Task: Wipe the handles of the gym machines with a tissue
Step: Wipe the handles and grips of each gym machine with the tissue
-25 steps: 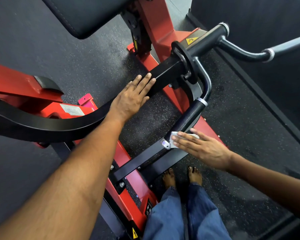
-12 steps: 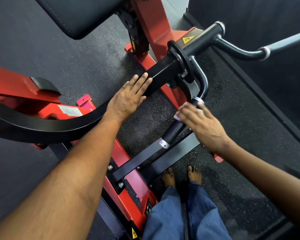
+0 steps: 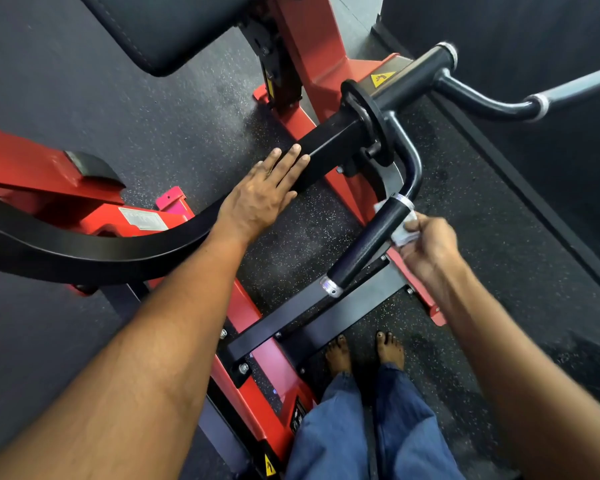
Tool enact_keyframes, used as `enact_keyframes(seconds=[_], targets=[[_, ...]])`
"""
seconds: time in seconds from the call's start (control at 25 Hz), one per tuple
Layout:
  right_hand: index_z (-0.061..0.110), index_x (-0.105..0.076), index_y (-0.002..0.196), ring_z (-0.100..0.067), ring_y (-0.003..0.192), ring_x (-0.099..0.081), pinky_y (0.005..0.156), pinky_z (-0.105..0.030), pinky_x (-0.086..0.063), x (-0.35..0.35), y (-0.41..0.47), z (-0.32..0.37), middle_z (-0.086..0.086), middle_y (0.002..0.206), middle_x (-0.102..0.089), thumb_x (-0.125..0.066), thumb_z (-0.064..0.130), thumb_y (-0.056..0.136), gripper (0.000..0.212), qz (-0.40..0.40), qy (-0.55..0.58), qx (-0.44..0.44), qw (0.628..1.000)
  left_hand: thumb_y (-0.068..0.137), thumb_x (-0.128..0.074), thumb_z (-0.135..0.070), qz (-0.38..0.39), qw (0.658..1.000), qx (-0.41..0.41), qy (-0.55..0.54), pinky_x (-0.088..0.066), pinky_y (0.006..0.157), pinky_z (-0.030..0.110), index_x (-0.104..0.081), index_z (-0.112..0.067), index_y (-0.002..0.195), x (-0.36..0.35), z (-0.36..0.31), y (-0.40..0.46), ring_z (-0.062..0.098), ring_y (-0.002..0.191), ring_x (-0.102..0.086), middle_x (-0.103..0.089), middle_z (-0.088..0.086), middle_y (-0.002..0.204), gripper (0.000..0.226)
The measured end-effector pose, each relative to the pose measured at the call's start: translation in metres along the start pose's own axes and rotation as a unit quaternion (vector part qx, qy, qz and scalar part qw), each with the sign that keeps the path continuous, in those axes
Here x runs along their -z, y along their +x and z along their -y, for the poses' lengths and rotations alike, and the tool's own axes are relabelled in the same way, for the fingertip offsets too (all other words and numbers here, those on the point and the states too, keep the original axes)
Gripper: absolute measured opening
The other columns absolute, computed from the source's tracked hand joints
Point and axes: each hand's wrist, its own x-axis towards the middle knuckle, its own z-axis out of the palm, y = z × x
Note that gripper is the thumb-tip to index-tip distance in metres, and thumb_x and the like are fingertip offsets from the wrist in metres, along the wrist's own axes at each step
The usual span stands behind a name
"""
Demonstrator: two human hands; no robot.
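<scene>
Head view: curled fingers of the right hand (image 3: 426, 247) are pinching a crumpled white tissue (image 3: 403, 233) against the upper end of the black textured cylindrical handle (image 3: 371, 242). Left hand (image 3: 262, 199) is resting flat-fingered on the curved black steel arm (image 3: 94, 251). Wrapping fully around should be cleaning better.

Floor (image 3: 187, 109): dark speckled rubber under me.
Pad (image 3: 174, 26): black, stitched, at the top.
Frame (image 3: 309, 53): red steel post and base rails.
Sticker (image 3: 381, 79): yellow warning triangle.
Jeans (image 3: 333, 427): mine, blue.
Feet (image 3: 338, 355): bare, beside the red frame.
</scene>
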Motion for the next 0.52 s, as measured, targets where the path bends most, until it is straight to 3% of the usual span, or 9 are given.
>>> enact_keyframes(seconds=[0.04,0.12,0.2,0.24,0.28,0.32,0.4,0.44,0.52], targets=[[-0.009,-0.051,0.118,-0.030,0.105,-0.060,0.097,-0.043,-0.048,-0.001,0.002,0.005,-0.024,0.123,-0.057,-0.033,-0.008,0.063,0.058,0.014,-0.014,0.002,1.000,0.103,-0.031,-0.030,-0.001,1.000,0.000,-0.001,-0.047,0.103,0.045,-0.014,-0.013,0.152,0.000,0.000,-0.002,0.035,0.134,-0.044,-0.031,0.011,0.156,0.055],[-0.004,-0.058,0.105,-0.028,0.089,-0.064,0.083,-0.036,-0.056,0.000,-0.002,0.008,-0.022,0.110,-0.062,-0.028,-0.012,0.070,0.048,0.033,-0.101,0.041,0.994,0.103,-0.032,-0.030,-0.005,1.000,0.001,-0.004,-0.048,0.102,0.046,-0.015,-0.013,0.152,-0.001,-0.001,-0.006,0.035,0.134,-0.044,-0.031,0.011,0.156,0.055],[0.003,-0.063,0.090,-0.024,0.073,-0.067,0.060,-0.028,-0.057,0.004,-0.008,0.010,-0.016,0.101,-0.067,-0.028,-0.012,0.079,0.040,-0.062,-0.241,0.146,0.958,0.103,-0.031,-0.030,-0.008,1.000,0.001,-0.005,-0.048,0.101,0.046,-0.015,-0.012,0.152,-0.002,0.000,-0.006,0.036,0.133,-0.045,-0.032,0.012,0.155,0.055],[0.005,-0.065,0.093,-0.023,0.076,-0.068,0.061,-0.025,-0.056,0.005,-0.008,0.014,-0.012,0.101,-0.067,-0.031,-0.010,0.082,0.039,-0.131,-0.301,0.246,0.912,0.102,-0.031,-0.030,-0.007,1.000,0.002,-0.004,-0.049,0.101,0.046,-0.016,-0.012,0.152,-0.002,0.000,-0.006,0.036,0.133,-0.045,-0.033,0.012,0.155,0.055],[0.005,-0.065,0.104,-0.020,0.090,-0.066,0.074,-0.024,-0.054,0.005,-0.008,0.019,-0.008,0.109,-0.065,-0.033,-0.009,0.085,0.040,-0.155,-0.362,0.353,0.849,0.102,-0.030,-0.031,-0.005,1.000,0.002,-0.001,-0.049,0.100,0.046,-0.016,-0.012,0.152,-0.002,0.000,-0.005,0.036,0.133,-0.046,-0.033,0.012,0.155,0.055],[0.005,-0.059,0.122,-0.017,0.110,-0.058,0.094,-0.023,-0.046,0.003,-0.007,0.023,-0.004,0.124,-0.058,-0.035,-0.008,0.088,0.044,-0.120,-0.442,0.428,0.779,0.102,-0.030,-0.031,-0.005,1.000,0.002,0.001,-0.049,0.101,0.046,-0.016,-0.012,0.152,-0.001,-0.001,-0.004,0.036,0.133,-0.045,-0.033,0.012,0.155,0.055],[0.008,-0.035,0.144,-0.012,0.139,-0.027,0.116,-0.026,-0.021,0.008,-0.002,0.014,-0.002,0.152,-0.029,-0.038,-0.013,0.089,0.059,0.012,-0.573,0.488,0.658,0.102,-0.031,-0.031,-0.002,1.000,0.003,-0.003,-0.048,0.101,0.046,-0.015,-0.012,0.152,-0.001,-0.001,-0.003,0.036,0.134,-0.044,-0.032,0.012,0.156,0.055],[0.009,-0.030,0.146,-0.013,0.143,-0.019,0.117,-0.029,-0.017,0.018,0.001,0.004,-0.003,0.155,-0.021,-0.039,-0.016,0.087,0.065,0.045,-0.598,0.500,0.624,0.102,-0.030,-0.031,0.001,1.000,0.004,-0.006,-0.048,0.102,0.047,-0.014,-0.013,0.152,-0.002,-0.001,-0.004,0.036,0.134,-0.044,-0.031,0.012,0.156,0.055],[0.008,-0.032,0.145,-0.015,0.143,-0.019,0.116,-0.027,-0.017,0.041,-0.004,-0.011,-0.005,0.154,-0.022,-0.038,-0.019,0.083,0.068,0.063,-0.590,0.512,0.621,0.102,-0.029,-0.031,0.002,1.000,0.003,-0.004,-0.047,0.102,0.046,-0.013,-0.013,0.152,-0.003,-0.001,-0.005,0.036,0.135,-0.043,-0.031,0.012,0.156,0.056]])
